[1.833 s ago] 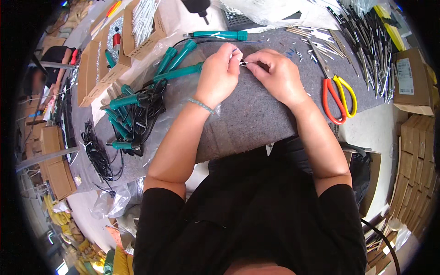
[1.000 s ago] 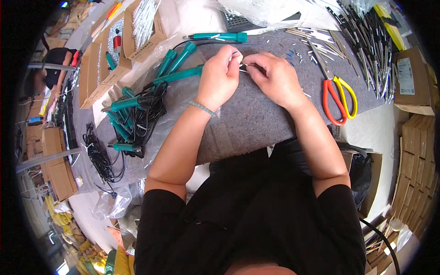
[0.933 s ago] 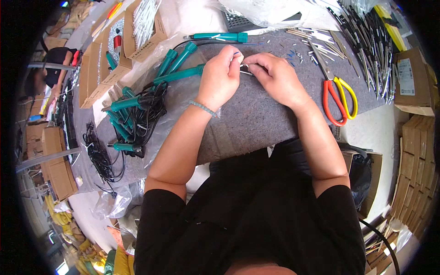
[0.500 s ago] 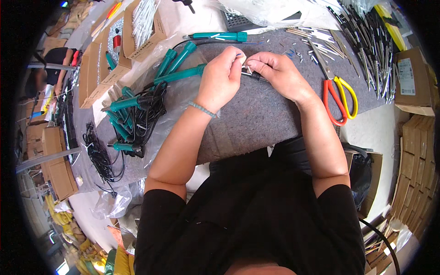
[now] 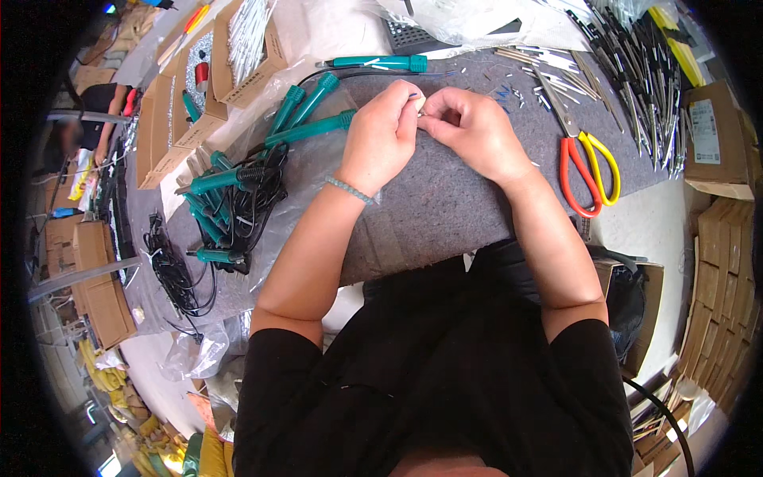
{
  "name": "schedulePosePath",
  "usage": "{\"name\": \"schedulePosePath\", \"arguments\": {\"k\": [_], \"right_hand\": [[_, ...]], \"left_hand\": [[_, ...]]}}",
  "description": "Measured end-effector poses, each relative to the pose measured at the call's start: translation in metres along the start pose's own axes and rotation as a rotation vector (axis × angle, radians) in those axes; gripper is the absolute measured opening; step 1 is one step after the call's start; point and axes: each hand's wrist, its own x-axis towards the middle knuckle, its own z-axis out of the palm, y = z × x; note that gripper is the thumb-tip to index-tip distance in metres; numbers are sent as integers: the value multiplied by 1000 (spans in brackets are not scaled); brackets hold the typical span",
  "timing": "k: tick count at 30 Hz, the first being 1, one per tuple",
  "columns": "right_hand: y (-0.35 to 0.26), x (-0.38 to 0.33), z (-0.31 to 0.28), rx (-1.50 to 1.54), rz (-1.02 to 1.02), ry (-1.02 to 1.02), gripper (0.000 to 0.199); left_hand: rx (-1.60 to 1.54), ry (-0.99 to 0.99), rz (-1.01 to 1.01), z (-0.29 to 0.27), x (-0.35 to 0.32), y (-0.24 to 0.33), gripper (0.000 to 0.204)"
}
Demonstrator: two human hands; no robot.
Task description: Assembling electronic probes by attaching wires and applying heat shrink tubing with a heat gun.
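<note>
My left hand [image 5: 383,135] and my right hand [image 5: 469,133] meet over the grey felt mat [image 5: 445,215]. Between their fingertips they pinch a small metal part [image 5: 421,112] with thin blue wire; it is too small to tell more. A beaded bracelet circles my left wrist. Left of my left hand lie several teal-handled soldering irons [image 5: 238,179] with black cords. One more teal iron [image 5: 381,63] lies beyond my hands at the far edge of the mat.
Red and yellow scissors [image 5: 584,163] lie right of my hands. Thin metal rods [image 5: 636,63] and small pins are strewn at the far right. Cardboard boxes [image 5: 171,119] stand at the far left, another box [image 5: 715,143] at the right. Black cables [image 5: 171,270] are bundled on the left.
Both hands have stayed together on the small part, shifting slightly away from me with small finger movements. Nothing else moved.
</note>
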Motion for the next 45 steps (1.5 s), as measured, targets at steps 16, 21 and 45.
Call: {"name": "schedulePosePath", "arguments": {"k": [16,21,45], "right_hand": [[4,-4,4,85,33,96,17],[3,-2,3,-102,-14,61,15],[3,1,5,-277,-199,111,9]], "left_hand": [[-149,-17,-152,6,-2,-7,3],[-90,21,-107,4,-1,-2,2],[-131,31,-78,5,-3,4,4]]}}
